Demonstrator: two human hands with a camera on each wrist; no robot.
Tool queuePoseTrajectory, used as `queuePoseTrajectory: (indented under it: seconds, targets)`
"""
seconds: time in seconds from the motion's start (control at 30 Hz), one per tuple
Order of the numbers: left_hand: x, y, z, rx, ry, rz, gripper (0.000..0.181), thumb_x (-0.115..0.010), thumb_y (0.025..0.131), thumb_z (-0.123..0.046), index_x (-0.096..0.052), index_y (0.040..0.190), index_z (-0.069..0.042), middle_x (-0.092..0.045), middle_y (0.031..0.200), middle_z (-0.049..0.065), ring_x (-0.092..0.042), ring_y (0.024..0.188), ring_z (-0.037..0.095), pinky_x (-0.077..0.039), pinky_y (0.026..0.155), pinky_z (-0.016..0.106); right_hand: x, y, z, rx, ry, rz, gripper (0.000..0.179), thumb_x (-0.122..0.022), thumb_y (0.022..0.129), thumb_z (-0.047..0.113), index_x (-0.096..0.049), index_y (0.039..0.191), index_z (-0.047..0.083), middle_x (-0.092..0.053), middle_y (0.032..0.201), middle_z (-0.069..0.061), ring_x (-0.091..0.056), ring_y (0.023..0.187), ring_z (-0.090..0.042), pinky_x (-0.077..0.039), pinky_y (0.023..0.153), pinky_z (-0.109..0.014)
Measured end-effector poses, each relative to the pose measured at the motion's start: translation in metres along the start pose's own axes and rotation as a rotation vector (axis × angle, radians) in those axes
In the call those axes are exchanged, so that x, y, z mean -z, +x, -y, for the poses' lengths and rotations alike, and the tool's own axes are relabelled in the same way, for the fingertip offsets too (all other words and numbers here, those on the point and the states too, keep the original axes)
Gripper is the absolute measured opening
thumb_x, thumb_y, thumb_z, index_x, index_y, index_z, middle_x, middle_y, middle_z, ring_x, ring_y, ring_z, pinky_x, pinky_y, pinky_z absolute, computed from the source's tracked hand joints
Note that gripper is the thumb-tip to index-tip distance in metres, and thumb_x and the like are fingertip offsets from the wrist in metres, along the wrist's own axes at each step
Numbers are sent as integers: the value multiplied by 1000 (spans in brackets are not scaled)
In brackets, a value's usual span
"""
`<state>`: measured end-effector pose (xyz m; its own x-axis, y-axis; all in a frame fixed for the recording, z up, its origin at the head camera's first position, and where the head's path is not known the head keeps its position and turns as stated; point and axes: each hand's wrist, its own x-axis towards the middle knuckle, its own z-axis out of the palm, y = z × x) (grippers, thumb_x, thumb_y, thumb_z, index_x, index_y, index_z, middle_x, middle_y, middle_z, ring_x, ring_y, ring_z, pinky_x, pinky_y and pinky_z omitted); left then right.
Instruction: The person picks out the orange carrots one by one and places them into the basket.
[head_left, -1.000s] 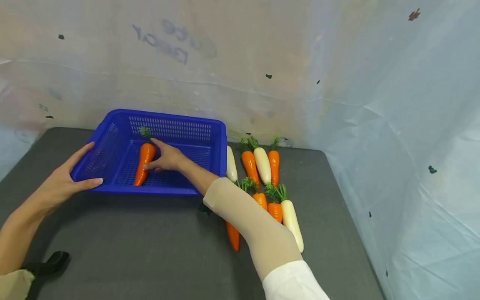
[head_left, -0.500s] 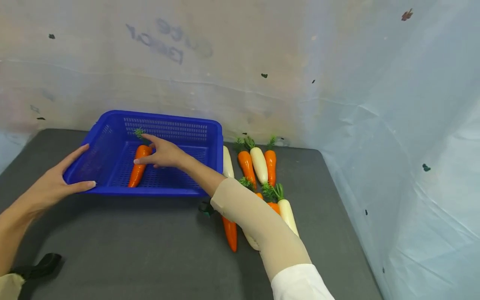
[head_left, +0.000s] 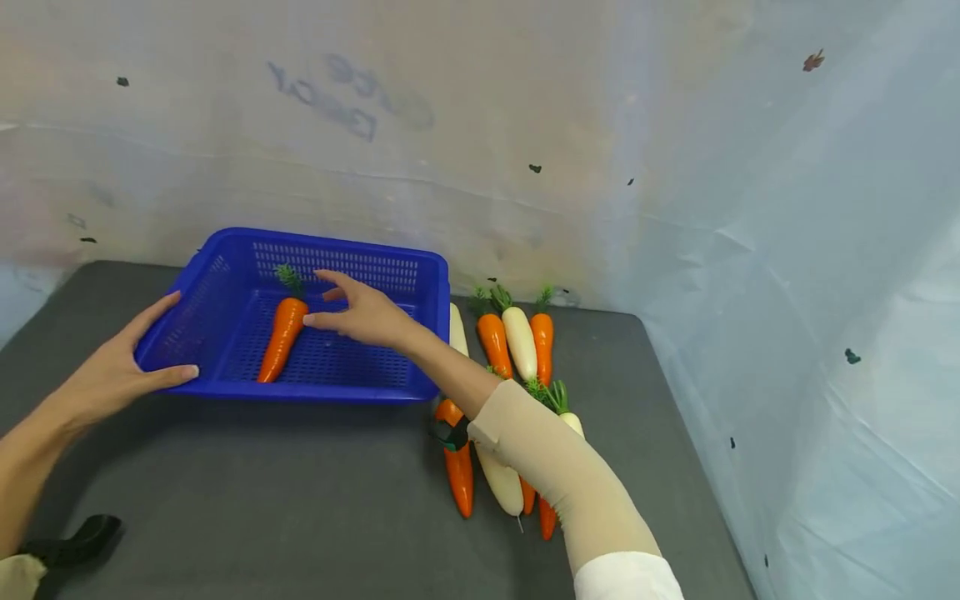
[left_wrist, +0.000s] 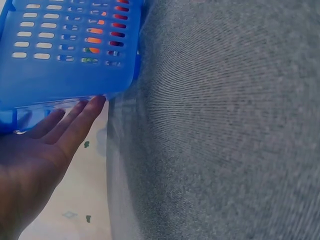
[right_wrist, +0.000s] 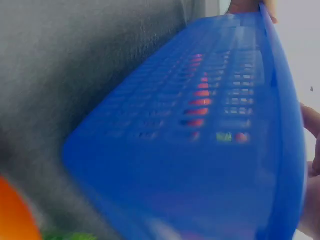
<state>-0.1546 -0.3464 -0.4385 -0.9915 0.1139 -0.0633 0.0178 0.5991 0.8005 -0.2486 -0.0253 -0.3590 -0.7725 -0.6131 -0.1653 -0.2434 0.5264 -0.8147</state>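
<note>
The carrot (head_left: 285, 329) lies in the left half of the basket (head_left: 322, 390), its green leaves toward the back wall and its tip toward the front rim. Orange shows through the basket's slots in both wrist views.

Over the inside of the basket, just right of the carrot, is the person's right hand (head_left: 367, 315). Its thumb and forefinger are spread, pinching nothing; the thumb tip is right beside the carrot, and whether they touch cannot be told.

The left hand (head_left: 120, 375) grips the basket at its left end, thumb on the front rim and fingers along the outside of the end wall.

To the right of the basket lie loose carrots (head_left: 493, 346) and white radishes (head_left: 521, 342) in two rough rows. The right sleeve (head_left: 570, 475) crosses the nearer row and hides parts of it. A dark strap (head_left: 450, 433) hangs across one carrot by the basket's front right corner.

Beneath the basket is a grey table (head_left: 300, 500); behind it hangs a pale sheet (head_left: 450, 108) with faint writing.
</note>
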Motion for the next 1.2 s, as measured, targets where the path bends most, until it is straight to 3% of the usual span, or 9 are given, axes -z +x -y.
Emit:
queuePoseTrajectory:
  seconds: [0.27, 0.5, 0.73, 0.9, 1.03, 1.2]
  targets:
    - [-3, -1, 2, -10, -35, -19, 103, -72, 93, -22, 6, 157, -44, 2, 159, 35, -19, 130, 70, -19, 97, 81, 27, -28, -17, -15, 168, -48, 77, -70, 94, 32, -28, 157, 26, -48, 148, -8, -63, 113, -17, -54, 92, -38]
    - [-4, -1, 3, -9, -24, -21, 102, -70, 94, -23, 8, 157, -43, -1, 156, 40, -20, 128, 72, -19, 95, 83, 41, -51, -28, 0, 90, -92, 76, -69, 94, 36, -27, 157, 29, -49, 147, -3, -59, 122, -18, -53, 93, -33]
    - [-6, 1, 2, -5, -31, -39, 102, -70, 94, -23, 7, 157, -42, 1, 157, 40, -19, 127, 73, -18, 95, 84, 59, -68, -53, 79, 214, -126, 74, -67, 97, 23, -25, 158, 22, -50, 145, -6, -62, 117, -21, -54, 95, -39]
    - [-6, 5, 0, -11, -33, -39, 100, -70, 94, -24, 5, 157, -44, 0, 158, 37, -19, 129, 71, -17, 96, 83, 77, -84, -70, 124, 214, -193, 69, -65, 98, 20, -29, 157, 18, -48, 146, -12, -57, 123, -27, -54, 94, -36]
    - [-6, 4, 3, -13, -40, -36, 100, -70, 94, -23, 5, 157, -44, 0, 159, 36, -19, 129, 71, -17, 96, 82, 89, -97, -84, 95, 172, -239, 63, -65, 98, 19, -35, 154, 20, -49, 146, -11, -58, 122, -27, -54, 93, -39]
    - [-7, 3, 6, -5, -44, -30, 101, -70, 94, -22, 6, 156, -44, 1, 158, 38, -21, 126, 72, -19, 94, 83, 99, -112, -101, 48, 203, -262, 62, -64, 98, 14, -37, 153, 21, -49, 144, -9, -57, 123, -29, -53, 96, -44]
